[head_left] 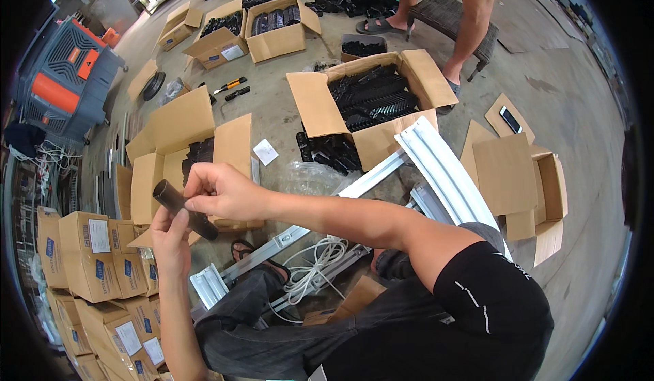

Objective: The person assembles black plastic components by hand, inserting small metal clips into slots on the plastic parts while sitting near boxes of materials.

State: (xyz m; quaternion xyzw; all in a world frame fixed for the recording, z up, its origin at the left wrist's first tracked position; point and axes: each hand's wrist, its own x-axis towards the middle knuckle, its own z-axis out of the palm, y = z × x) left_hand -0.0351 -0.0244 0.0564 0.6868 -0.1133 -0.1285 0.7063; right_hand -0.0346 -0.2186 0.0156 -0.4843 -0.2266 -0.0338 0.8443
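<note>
Both my hands are up at the left, closed on a short dark tube (169, 196) with a round open end. It slants from the upper left down to the lower right. My left hand (172, 239) holds it from below, thumb against its side. Fingertips of my right hand (230, 192) pinch it near the middle. Just behind my hands stands an open cardboard box (146, 189) holding dark parts (199, 155), partly hidden by a flap. A larger open box (392, 139) with black ribbed parts (375, 98) sits ahead, to the right.
A white metal frame (281, 242) with coiled white cable (317, 265) lies before my legs, beside long white panels (449, 173). Sealed cartons (95, 251) are stacked left. A person's leg (473, 30) stands by a low bench (446, 17). A phone (509, 119) rests on cardboard at right.
</note>
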